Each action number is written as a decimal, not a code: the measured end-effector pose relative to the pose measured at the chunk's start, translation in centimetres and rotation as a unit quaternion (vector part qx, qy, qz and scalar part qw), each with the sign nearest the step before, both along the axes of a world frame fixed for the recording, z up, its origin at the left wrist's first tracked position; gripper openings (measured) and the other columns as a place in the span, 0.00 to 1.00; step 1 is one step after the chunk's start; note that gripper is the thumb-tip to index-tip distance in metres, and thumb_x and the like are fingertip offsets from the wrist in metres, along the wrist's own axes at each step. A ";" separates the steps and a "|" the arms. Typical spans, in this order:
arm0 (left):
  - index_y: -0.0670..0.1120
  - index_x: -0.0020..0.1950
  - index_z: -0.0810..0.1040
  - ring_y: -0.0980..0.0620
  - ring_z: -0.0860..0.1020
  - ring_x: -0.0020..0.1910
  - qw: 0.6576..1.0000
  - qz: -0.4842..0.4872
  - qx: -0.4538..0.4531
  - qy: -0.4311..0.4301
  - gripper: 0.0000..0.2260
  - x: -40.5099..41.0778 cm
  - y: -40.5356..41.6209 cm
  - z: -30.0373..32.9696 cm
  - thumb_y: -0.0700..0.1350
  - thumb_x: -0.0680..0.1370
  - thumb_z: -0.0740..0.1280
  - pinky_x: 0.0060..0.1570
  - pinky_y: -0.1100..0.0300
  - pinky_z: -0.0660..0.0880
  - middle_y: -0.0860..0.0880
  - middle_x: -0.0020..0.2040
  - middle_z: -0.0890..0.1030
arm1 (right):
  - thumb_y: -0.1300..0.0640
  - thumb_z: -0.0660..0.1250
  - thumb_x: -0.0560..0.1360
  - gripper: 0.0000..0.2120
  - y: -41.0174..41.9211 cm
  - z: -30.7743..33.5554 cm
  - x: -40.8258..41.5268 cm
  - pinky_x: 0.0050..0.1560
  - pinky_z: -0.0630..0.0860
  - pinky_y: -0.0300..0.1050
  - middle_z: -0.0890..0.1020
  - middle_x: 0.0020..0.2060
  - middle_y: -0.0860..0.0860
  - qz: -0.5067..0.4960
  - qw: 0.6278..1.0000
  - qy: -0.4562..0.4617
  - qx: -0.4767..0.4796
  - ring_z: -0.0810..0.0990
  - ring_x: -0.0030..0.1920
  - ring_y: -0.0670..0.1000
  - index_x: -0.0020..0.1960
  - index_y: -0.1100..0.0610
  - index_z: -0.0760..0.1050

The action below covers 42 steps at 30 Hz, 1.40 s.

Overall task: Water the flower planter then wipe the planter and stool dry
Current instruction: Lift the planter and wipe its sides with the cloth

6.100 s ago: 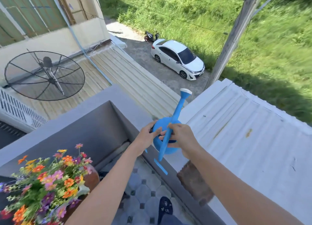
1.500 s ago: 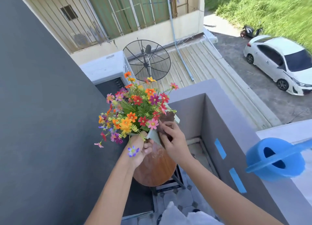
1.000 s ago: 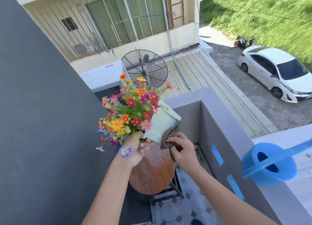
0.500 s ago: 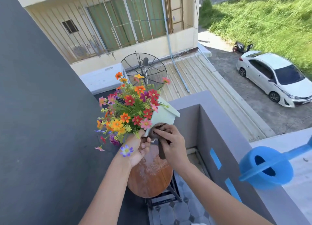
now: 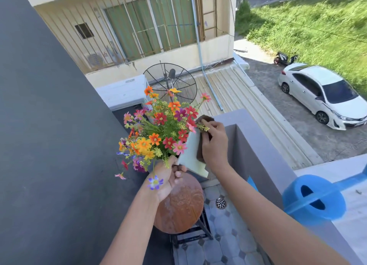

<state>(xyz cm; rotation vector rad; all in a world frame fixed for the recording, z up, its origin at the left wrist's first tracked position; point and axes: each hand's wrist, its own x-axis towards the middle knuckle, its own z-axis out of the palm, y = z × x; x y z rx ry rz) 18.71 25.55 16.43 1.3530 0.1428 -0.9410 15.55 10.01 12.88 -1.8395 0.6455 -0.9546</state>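
**Planter held in the air, cloth on its side**

At far left a dark grey wall (image 5: 49,135) fills the view. Beside it the flowers (image 5: 158,133) — orange, red, pink and purple — spread up and leftward out of the pale planter (image 5: 191,155), which is tilted and lifted clear above the stool (image 5: 182,205). The left hand (image 5: 168,178) is closed around the planter's lower end, fingers curled under it, with a purple bloom lying over the wrist. Directly below that hand sits the stool's round wooden seat, its surface mottled with pale wet-looking marks, on a dark frame over the tiled floor (image 5: 224,245).

Just right of the planter, the right hand (image 5: 215,143) presses a dark brown cloth (image 5: 202,137) flat against the planter's side; the cloth reaches up past the rim among the blooms. The two hands are apart, one at each end of the planter.

Further right runs the grey parapet (image 5: 258,145), and on its top at the lower right rests the blue watering can (image 5: 315,201) — well apart from both hands. Beyond, a white car (image 5: 321,94) stands below.
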 end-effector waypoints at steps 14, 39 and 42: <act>0.39 0.56 0.69 0.55 0.69 0.19 0.998 0.035 -0.046 -0.005 0.10 -0.1 0.0 0.1 0.44 0.85 0.53 0.18 0.67 0.63 0.45 0.26 0.77 | 0.64 0.62 0.80 0.17 -1.8 -2.9 -1.2 0.50 0.61 0.28 0.75 0.54 0.56 -0.086 0.984 0.065 0.144 0.71 0.51 0.48 0.67 0.57 0.77; 0.45 0.40 0.65 0.57 0.65 0.18 0.997 0.063 -0.038 -0.008 0.12 2.0 -0.4 0.6 0.39 0.83 0.54 0.18 0.66 0.59 0.47 0.32 0.68 | 0.72 0.68 0.72 0.16 3.6 -6.9 -5.5 0.57 0.72 0.33 0.80 0.49 0.46 0.124 0.990 0.037 0.058 0.79 0.53 0.41 0.51 0.55 0.86; 0.44 0.41 0.66 0.57 0.65 0.17 0.997 0.067 -0.048 -0.008 0.11 1.7 -1.0 0.6 0.40 0.84 0.53 0.17 0.67 0.58 0.46 0.32 0.68 | 0.71 0.68 0.74 0.17 4.2 -4.9 -4.5 0.56 0.70 0.28 0.79 0.51 0.43 0.125 0.990 0.013 0.061 0.77 0.55 0.38 0.55 0.53 0.85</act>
